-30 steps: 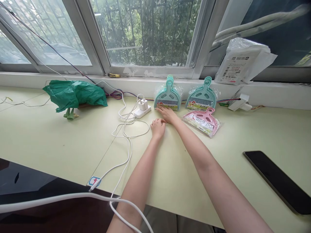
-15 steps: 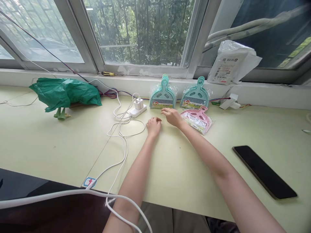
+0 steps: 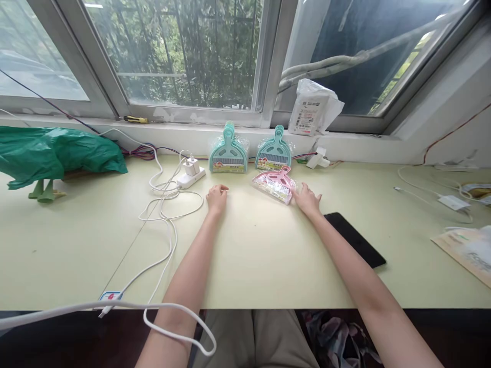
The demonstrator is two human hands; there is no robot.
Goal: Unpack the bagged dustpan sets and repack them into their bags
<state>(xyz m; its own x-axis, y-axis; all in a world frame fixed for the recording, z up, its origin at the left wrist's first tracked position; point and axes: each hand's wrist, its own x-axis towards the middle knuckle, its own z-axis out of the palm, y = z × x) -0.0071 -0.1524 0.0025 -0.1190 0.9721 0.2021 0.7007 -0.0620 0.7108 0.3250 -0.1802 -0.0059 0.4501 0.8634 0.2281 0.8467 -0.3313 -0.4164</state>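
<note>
Just left of the right hand (image 3: pixel 307 200) lies a pink plastic dustpan-and-brush set in clear wrapping (image 3: pixel 273 185), its right edge at the nearest fingertips, which seem to touch it. That hand has crossed over: half a second ago it was left of the pink set, bent in front of a stack of turquoise plastic dustpans in clear film (image 3: pixel 228 157). Now that stack stands well to the left of the right fingers and farther from the body. A second turquoise plastic dustpan set (image 3: pixel 273 149) stands upright beyond the right fingertips, a little to their left, behind the pink set.

The right fingers are spread wide, with nothing visibly gripped between them. The left hand (image 3: pixel 217 198) rests on the pale yellow-green tabletop (image 3: pixel 245 255) as before, fingers drawn in loosely; what may be under them I cannot tell. A white plastic power strip (image 3: pixel 195 178) sits beyond and left of these fingers.

I judge that attention has passed from the turquoise stack to the pink set, which lies askew while both turquoise ones stand. Whether the pink set itself has shifted is unclear, since the view has swung rightward too.
</note>
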